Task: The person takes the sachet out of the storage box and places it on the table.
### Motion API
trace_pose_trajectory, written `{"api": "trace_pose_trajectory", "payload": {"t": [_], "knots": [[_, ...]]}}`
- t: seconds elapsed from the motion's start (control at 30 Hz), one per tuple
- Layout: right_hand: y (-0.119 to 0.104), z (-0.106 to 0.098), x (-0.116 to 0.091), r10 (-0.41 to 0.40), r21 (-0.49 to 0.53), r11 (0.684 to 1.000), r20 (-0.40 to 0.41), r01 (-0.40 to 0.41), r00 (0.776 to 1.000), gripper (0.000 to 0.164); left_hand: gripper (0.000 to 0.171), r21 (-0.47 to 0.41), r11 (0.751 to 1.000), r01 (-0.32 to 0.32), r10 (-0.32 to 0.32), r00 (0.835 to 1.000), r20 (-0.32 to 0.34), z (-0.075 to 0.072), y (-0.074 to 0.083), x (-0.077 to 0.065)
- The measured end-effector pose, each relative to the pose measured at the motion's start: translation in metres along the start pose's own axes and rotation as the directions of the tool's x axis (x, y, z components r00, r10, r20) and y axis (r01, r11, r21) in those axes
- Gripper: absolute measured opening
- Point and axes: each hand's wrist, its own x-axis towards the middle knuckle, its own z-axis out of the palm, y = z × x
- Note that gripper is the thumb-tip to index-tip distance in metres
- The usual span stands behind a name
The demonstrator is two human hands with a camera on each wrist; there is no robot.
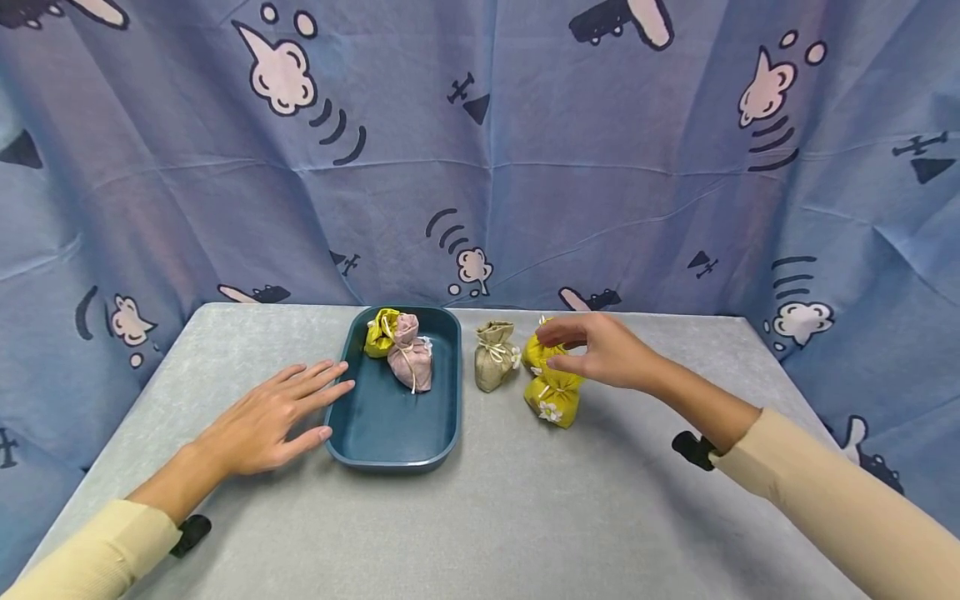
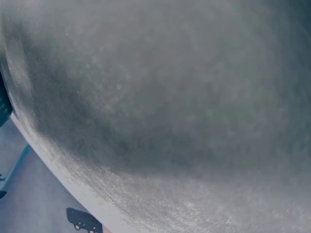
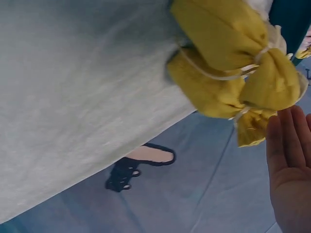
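My left hand [image 1: 266,417] lies with its fingers spread at the left side of a dark blue tray [image 1: 390,433], fingertips at the rim. Inside the tray, toward the back, are a yellow pouch [image 1: 377,337] and a pale pink drawstring pouch [image 1: 410,364]. My right hand [image 1: 603,350] hovers over two yellow drawstring pouches, thumb and fingers apart. The front yellow pouch [image 1: 551,407] bears a white flower; the back yellow pouch [image 1: 532,355] is partly hidden by the hand. In the right wrist view, extended fingers [image 3: 286,141] are close beside the tied pouch tops.
A beige drawstring pouch [image 1: 492,362] stands between the tray and the yellow pouches. Everything sits on a light grey table [image 1: 525,517]. Behind its back edge hangs a blue patterned curtain [image 1: 420,125].
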Motion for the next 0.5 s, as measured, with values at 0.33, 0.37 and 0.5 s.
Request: {"api": "trace_pose_trajectory", "payload": {"t": [0.33,0.37,0.5], "knots": [[-0.024,0.014,0.027,-0.092,0.031,0.995,0.011,0.092,0.996,0.042,0.063,-0.014,1.000,-0.002,0.002,1.000,0.006,0.000,-0.001,0.001],[-0.026,0.016,0.030,-0.095,0.040,0.995,0.013,0.094,0.995,0.042,0.063,-0.014,1.000,0.000,0.001,1.000,0.008,0.000,-0.001,0.001],[-0.034,0.024,0.042,-0.091,0.051,0.995,0.005,0.091,0.996,0.043,0.063,-0.011,1.000,0.002,-0.002,1.000,0.009,0.000,-0.001,0.000]]}}
